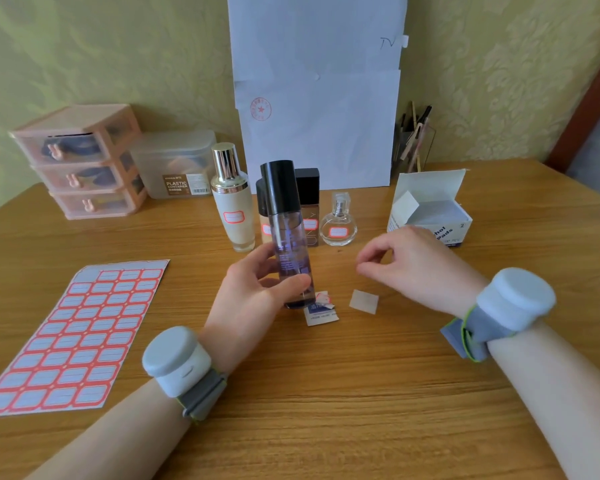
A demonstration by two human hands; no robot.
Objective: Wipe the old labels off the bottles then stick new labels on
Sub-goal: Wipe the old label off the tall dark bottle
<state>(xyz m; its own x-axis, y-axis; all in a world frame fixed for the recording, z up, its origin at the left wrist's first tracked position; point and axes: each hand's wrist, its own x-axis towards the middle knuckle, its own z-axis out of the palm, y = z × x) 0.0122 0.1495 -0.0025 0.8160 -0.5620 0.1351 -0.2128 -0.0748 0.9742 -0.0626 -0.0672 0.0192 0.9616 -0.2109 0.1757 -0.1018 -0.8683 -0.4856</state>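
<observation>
My left hand (253,289) grips a tall clear bottle (290,237) with purple liquid and a black cap, held upright just above the table. My right hand (406,261) hovers to its right with fingers loosely curled and nothing visible in them. Below that hand a small white wipe pad (363,301) lies flat on the table. A torn pad wrapper (321,311) and a peeled red label scrap (323,298) lie by the bottle's base. A sheet of red-bordered labels (73,337) lies at the left.
Behind stand a cream bottle (232,209), a dark square-capped bottle (309,206) and a round perfume bottle (338,225), each with a red label. An open alcohol pad box (430,209) sits at right. Pink drawers (80,161) and a plastic container (177,164) stand back left.
</observation>
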